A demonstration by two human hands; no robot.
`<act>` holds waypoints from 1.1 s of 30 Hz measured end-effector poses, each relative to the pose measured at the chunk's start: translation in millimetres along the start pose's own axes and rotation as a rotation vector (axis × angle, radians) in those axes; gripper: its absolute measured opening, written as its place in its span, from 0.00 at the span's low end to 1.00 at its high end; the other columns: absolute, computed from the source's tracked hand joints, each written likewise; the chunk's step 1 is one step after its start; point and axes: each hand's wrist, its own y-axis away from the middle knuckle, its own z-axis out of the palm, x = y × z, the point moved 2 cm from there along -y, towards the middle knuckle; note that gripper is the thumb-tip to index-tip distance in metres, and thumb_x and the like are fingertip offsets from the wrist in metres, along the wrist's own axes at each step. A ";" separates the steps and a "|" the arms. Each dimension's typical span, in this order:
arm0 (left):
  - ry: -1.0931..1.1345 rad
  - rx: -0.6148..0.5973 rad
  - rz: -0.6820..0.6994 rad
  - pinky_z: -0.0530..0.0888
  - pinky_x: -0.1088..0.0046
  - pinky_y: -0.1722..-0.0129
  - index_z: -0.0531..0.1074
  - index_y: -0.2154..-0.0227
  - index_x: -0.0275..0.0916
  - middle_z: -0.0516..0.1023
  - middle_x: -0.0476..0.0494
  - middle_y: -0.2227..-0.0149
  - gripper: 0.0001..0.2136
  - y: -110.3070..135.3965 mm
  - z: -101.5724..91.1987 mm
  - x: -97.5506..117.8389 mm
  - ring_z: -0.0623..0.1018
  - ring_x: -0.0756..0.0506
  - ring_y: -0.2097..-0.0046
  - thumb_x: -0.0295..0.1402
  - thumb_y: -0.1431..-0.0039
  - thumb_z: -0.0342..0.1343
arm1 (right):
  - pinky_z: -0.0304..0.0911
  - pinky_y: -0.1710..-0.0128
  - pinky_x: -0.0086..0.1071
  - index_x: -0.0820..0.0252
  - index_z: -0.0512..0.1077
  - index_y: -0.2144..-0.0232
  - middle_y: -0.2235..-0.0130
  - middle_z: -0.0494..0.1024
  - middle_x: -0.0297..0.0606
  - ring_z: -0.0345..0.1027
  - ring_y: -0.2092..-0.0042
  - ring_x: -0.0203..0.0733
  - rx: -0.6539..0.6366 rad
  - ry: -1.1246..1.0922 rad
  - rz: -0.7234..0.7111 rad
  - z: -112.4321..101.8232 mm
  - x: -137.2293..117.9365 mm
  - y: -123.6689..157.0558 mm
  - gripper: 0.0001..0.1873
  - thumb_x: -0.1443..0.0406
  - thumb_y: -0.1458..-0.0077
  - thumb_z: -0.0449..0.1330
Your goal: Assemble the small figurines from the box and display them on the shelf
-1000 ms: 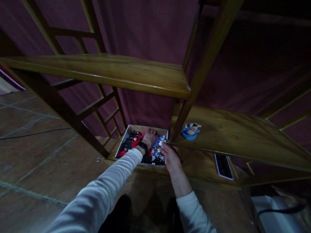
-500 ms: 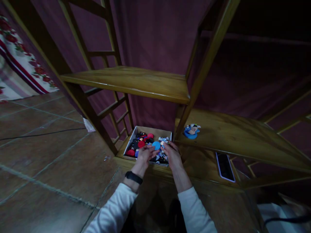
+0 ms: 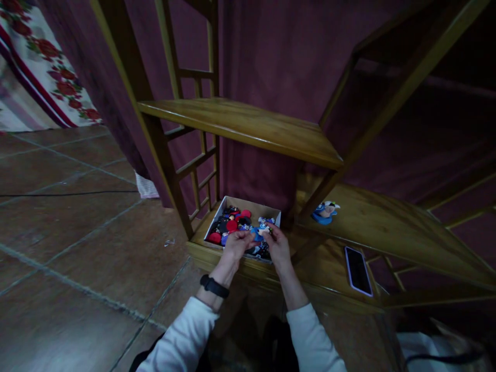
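1. One board [image 3: 248, 121] juts out beyond and above both hands; behind it hangs a dark curtain [image 3: 263, 57].
2. One post [image 3: 409, 85] slants down beyond the right hand [image 3: 279, 243], between the box [image 3: 253, 207] and a blue-based toy [image 3: 325, 213].
3. One phone [image 3: 358, 271] lies right of the right hand; one cable [image 3: 70, 195] runs over the floor, far left of the left hand [image 3: 237, 245].
4. The left hand's fingertips pinch one blue disc [image 3: 254, 234]; the right hand's pinch one small figure [image 3: 265, 227] just beside it; whether they are joined is unclear.
5. Both hands are over the box's near side. Left of them, inside it, show at least three red discs [image 3: 231, 226]; the other pieces are too jumbled to count.
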 end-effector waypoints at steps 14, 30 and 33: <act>-0.034 -0.028 -0.009 0.74 0.72 0.67 0.75 0.78 0.31 0.77 0.44 0.77 0.13 -7.3 -5.8 -2.6 0.76 0.49 0.75 0.37 0.64 0.68 | 0.62 0.54 0.36 0.53 0.69 0.53 0.56 0.76 0.37 0.69 0.56 0.43 -0.101 0.411 -0.153 -6.1 -5.6 -0.1 0.18 0.62 0.47 0.54; 0.008 -0.043 -0.119 0.73 0.73 0.70 0.75 0.79 0.32 0.77 0.44 0.77 0.10 -5.1 -6.1 -5.2 0.74 0.50 0.76 0.31 0.64 0.68 | 0.60 0.52 0.34 0.51 0.71 0.56 0.55 0.75 0.36 0.68 0.53 0.41 -0.209 0.453 -0.264 -17.5 -21.5 7.2 0.15 0.63 0.47 0.55; -0.039 0.015 0.016 0.70 0.73 0.71 0.76 0.78 0.32 0.76 0.46 0.79 0.13 -2.5 -2.1 -8.5 0.72 0.51 0.77 0.37 0.66 0.68 | 0.60 0.52 0.34 0.51 0.70 0.56 0.55 0.75 0.36 0.68 0.53 0.41 -0.159 0.446 -0.253 -15.8 -19.8 8.1 0.15 0.62 0.47 0.54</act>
